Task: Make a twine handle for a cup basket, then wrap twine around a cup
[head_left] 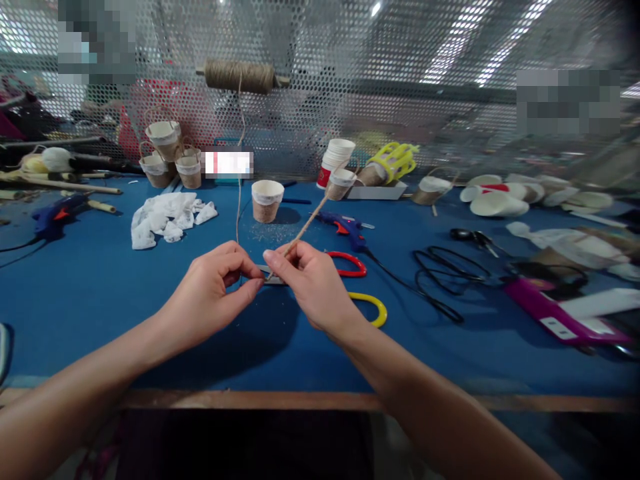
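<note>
Blue tabletop (200, 353) — right hand (313, 283), left hand (215, 293) pinching coarse twisted twine (306, 225).

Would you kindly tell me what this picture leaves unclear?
Head view:
Pivot of the metal scissors with red and yellow handles: hidden by the right hand.
Thin beige twine's lower course: hidden behind the left hand.
Curved white object: cut off by the left edge.

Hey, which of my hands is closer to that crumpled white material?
Your left. The left hand is nearer you than the crumpled white material and slightly right of it; the right hand is farther right.
</note>
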{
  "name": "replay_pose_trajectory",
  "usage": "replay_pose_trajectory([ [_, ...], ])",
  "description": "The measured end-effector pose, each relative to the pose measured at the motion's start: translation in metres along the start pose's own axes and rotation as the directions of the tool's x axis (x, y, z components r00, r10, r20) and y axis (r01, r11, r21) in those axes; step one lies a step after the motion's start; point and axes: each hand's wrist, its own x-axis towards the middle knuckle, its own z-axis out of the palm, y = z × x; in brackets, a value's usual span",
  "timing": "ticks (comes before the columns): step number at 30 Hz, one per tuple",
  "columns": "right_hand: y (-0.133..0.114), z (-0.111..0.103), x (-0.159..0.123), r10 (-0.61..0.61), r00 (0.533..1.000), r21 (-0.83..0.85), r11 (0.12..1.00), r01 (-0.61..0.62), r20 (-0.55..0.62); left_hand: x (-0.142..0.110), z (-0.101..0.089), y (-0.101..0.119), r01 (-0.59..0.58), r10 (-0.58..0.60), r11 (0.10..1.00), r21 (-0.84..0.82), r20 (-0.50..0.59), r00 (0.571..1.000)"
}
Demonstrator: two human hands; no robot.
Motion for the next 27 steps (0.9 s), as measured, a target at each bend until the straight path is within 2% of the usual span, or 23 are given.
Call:
replay_pose_trajectory([
  [4,-0.001,0.002,-0.001,-0.013,1.000,-0.020,1.000,0.013,0.014,0.000,0.004,-0.001,0.046,-0.045,0.999,0.014,-0.024,0.999],
  [8,0.001,0.005,-0.002,-0.013,0.999,-0.028,0.999,0.014,0.035,0.002,0.005,-0.002,0.029,-0.025,0.994,0.101,-0.044,0.999],
  [11,0.004,0.004,-0.002,0.001,0.997,0.005,1.000,-0.001,0.075,0.003,0.005,-0.002,-0.038,0.043,0.984,0.172,-0.030,0.999],
  [14,0.005,0.002,-0.002,-0.017,0.990,0.047,0.999,0.010,0.143,0.004,0.004,-0.006,-0.161,0.185,0.940,0.299,-0.055,0.981],
  [19,0.000,-0.004,-0.001,-0.022,0.984,0.096,0.995,0.005,0.177,0.007,0.001,-0.012,-0.322,0.432,0.789,0.524,-0.100,0.896],
  [24,-0.003,-0.004,-0.006,-0.028,0.982,0.174,0.985,-0.005,0.188,0.010,-0.007,-0.018,-0.424,0.621,0.642,0.639,-0.109,0.776],
  [27,-0.003,-0.003,-0.013,-0.134,0.979,0.175,0.979,0.107,0.154,0.007,-0.011,-0.023,-0.474,0.707,0.570,0.671,-0.108,0.699],
])
